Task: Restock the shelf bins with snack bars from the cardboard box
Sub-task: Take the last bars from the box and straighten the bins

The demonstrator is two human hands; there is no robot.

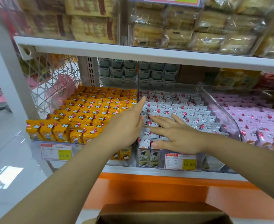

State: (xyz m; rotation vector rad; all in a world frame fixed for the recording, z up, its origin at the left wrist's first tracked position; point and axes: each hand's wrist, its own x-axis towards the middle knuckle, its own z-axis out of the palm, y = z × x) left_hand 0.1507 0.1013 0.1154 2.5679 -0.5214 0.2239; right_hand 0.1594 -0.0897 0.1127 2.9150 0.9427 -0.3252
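Note:
Three clear shelf bins stand side by side: one with orange snack bars (84, 113), a middle bin (149, 156) with grey-white snack bars (188, 109), and one with pink snack bars (254, 120). My left hand (128, 123) reaches along the divider between the orange and grey bins, fingers straight. My right hand (176, 135) lies flat with fingers spread on the grey bars near the bin's front. Neither hand holds a bar. The brown cardboard box (162, 212) sits at the bottom edge below the shelf.
A white shelf board (149, 54) runs close above the bins, with packaged pastries on it. Price tags (180, 160) hang on the bin fronts. Stacked green packs (129, 70) fill the back. An orange base panel (149, 188) lies below; tiled floor at left.

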